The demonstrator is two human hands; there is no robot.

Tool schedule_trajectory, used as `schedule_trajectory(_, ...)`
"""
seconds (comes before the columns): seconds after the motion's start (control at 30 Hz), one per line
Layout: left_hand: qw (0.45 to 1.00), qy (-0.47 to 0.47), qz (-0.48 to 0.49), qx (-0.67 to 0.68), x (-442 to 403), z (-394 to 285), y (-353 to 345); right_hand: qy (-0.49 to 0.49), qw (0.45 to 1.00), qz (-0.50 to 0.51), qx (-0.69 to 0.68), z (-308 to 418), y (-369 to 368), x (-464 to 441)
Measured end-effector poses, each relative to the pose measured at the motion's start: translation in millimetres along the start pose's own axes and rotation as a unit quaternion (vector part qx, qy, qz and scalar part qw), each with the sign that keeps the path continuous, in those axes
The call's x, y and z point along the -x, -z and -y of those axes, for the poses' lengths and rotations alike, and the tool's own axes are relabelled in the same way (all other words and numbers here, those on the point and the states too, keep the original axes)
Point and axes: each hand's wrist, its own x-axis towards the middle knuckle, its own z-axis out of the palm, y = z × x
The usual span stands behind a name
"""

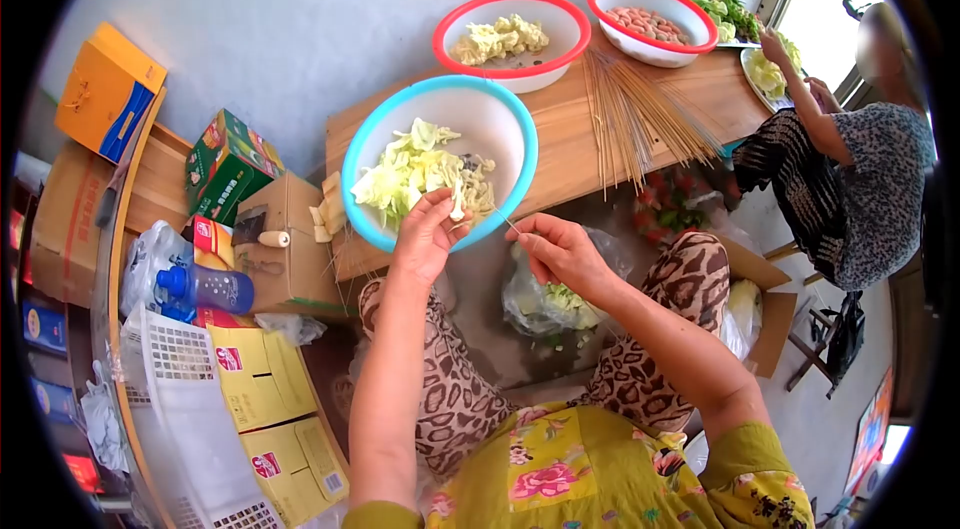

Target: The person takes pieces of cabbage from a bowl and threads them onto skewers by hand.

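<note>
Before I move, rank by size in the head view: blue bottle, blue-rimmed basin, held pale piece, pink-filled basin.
1. Blue-rimmed basin
2. Pink-filled basin
3. Blue bottle
4. Held pale piece

Small off-white soft piece [458,203], pinched upright in left hand [430,232], over near side of round white bowl, light-blue rim [531,137]. Thin straight skewer [507,221] in right hand [560,251], slanting far-left. Bowl: loose pale yellow-green leaf pieces [400,174] heaped left.
</note>
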Motion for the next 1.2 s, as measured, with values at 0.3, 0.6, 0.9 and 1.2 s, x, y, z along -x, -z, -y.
schedule_trajectory(0.3,1.0,-0.022,-0.01,0.012,-5,15,-8,0.004,0.999,-0.012,0.047,-10,8,-4)
schedule_trajectory(0.6,0.999,-0.028,0.011,0.023,-8,16,-8,0.0,0.999,-0.014,0.04,-11,8,-5)
schedule_trajectory(0.9,0.999,-0.03,0.015,0.017,-7,14,-15,-0.008,0.998,-0.014,0.054,-9,8,-3)
schedule_trajectory(1.2,0.999,-0.037,0.017,0.006,-7,15,-14,-0.003,0.999,-0.013,0.048,-9,8,-4)
